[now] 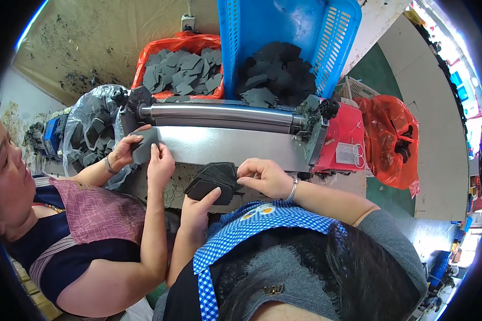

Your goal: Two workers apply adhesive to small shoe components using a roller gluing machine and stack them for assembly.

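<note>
A fanned stack of thin black sheet pieces [213, 179] rests in my left hand [202, 209], the thumb pressed on its near face. My right hand [265, 177] is closed in a pinch at the stack's right edge; whether a piece sits between the fingertips is hidden. Just beyond the stack lies the smooth metal feed plate [225, 144] of a roller machine, with a shiny steel roller [219, 113] along its far side. To my left, a co-worker's two hands hold a dark grey piece [143, 145] by the plate's left end.
Behind the roller stand a blue plastic basket [290, 24] of black pieces and a red bag [139, 61] of grey ones. A clear bag [77, 115] of pieces is at the left. Right of the machine's pink side cover [340, 134] hangs another red bag [388, 128].
</note>
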The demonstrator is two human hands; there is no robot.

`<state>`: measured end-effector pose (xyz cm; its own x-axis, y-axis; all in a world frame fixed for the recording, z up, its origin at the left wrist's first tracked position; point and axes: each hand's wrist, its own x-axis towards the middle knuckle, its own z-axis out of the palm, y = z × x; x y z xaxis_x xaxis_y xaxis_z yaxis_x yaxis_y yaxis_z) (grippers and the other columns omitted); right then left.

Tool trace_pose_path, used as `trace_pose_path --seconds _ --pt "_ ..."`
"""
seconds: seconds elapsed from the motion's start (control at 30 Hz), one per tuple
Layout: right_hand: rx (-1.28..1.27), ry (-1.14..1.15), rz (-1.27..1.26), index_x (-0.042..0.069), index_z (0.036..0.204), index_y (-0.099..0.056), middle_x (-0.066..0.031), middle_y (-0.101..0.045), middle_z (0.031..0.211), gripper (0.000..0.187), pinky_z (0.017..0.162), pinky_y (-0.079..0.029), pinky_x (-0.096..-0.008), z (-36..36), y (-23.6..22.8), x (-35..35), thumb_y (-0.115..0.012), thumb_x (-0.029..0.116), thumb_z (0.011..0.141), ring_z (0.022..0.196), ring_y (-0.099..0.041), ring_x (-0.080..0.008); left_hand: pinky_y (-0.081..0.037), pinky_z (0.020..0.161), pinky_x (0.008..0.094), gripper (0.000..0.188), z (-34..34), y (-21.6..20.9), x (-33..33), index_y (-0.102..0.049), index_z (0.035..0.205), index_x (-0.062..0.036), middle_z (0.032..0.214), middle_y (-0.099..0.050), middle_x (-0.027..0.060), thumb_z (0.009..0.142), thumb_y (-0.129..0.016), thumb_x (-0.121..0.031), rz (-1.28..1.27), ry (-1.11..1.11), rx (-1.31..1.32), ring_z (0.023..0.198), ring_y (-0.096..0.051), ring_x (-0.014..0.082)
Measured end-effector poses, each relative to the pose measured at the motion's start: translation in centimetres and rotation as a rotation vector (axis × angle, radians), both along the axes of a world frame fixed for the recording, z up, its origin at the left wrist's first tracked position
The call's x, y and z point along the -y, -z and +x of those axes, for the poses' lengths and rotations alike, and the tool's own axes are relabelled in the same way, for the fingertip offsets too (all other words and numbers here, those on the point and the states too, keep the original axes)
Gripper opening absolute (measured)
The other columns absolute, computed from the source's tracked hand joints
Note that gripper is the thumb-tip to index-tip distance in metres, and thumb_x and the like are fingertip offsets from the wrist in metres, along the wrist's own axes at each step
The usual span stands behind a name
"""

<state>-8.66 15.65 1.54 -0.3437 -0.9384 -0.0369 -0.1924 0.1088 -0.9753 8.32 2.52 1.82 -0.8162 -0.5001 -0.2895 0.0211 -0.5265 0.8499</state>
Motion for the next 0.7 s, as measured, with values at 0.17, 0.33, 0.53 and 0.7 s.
trace_pose_path --seconds 0.17,0.33,0.53,0.7 --pt "0.499 -0.235 -0.019 0.002 0.106 -0.053 -0.0033 -0.058 0.093 0.029 0.073 -0.045 -0.0244 0.7 -0.5 0.1 -0.062 0.004 0.079 0.083 -0.054 -0.0090 -0.046 0.080 0.0300 0.033 0.3 -0.9 -0.4 -0.055 0.106 0.0027 0.099 -0.061 0.0083 0.075 -0.063 -0.002 0.069 0.051 0.015 0.088 -0.057 0.0175" --pt "0.381 -0.131 0.050 0.001 0.093 -0.058 -0.0041 -0.060 0.085 0.017 0.071 -0.046 -0.0242 1.1 0.1 0.1 -0.064 0.006 0.078 0.078 -0.056 -0.0094 -0.046 0.080 0.0298 0.034 0.3 0.3 -1.0 -0.053 0.109 0.0024 0.102 -0.059 0.0080 0.077 -0.063 -0.004 0.105 -0.073 -0.096 0.091 -0.057 0.0175" --pt "0.603 -0.098 0.182 0.001 0.086 -0.060 -0.0023 -0.060 0.079 0.011 0.067 -0.046 -0.0233 1.1 -0.4 -0.2 -0.065 0.007 0.077 0.072 -0.056 -0.0088 -0.046 0.081 0.0299 0.032 0.4 0.5 -0.3 -0.053 0.109 0.0023 0.101 -0.059 0.0083 0.079 -0.062 -0.006 0.027 0.020 -0.039 0.091 -0.057 0.0167" --pt "0.918 0.022 0.208 0.003 0.087 -0.059 -0.0002 -0.058 0.072 0.016 0.059 -0.044 -0.0206 -0.6 -0.7 -0.2 -0.067 0.013 0.077 0.065 -0.054 -0.0069 -0.046 0.083 0.0327 0.037 -1.2 0.4 -0.8 -0.046 0.116 0.0019 0.110 -0.056 0.0118 0.081 -0.057 0.000 0.410 -0.050 -0.102 0.096 -0.057 0.0208"
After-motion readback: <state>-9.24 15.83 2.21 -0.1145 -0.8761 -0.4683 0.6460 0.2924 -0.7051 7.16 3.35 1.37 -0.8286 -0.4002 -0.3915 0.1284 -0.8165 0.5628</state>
